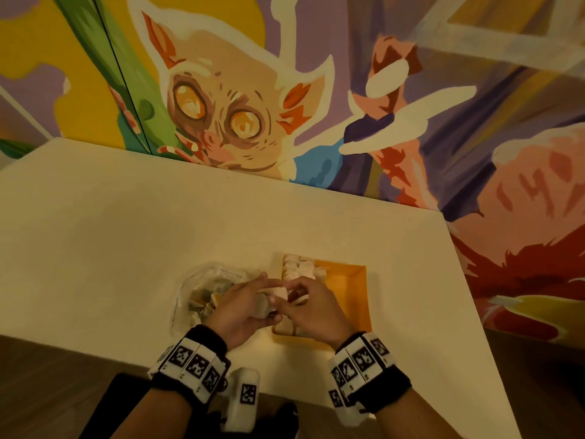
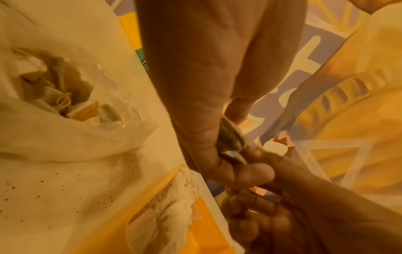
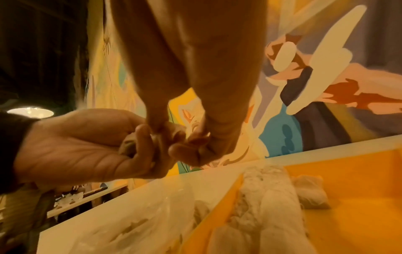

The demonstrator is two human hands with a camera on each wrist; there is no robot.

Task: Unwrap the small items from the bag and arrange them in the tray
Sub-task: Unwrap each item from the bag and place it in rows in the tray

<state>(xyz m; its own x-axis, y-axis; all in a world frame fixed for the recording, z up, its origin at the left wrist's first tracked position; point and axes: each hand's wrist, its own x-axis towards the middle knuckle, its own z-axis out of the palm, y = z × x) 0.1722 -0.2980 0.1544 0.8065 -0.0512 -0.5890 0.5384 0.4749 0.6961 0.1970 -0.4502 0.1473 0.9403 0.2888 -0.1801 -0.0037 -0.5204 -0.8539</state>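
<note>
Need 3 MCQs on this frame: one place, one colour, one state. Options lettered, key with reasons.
1. Where does the bag lie relative to the tray?
A. to its left
B. to its right
C. inside it

2. What colour is the tray?
A. blue
B. orange
C. black

3. What are the hands doing?
A. resting flat on the table
B. both working one small item
C. lifting the tray

Key:
1 A: head view shows the bag left of the tray on the table.
2 B: its walls and floor are orange.
3 B: left hand and right hand pinch the item between them.
</note>
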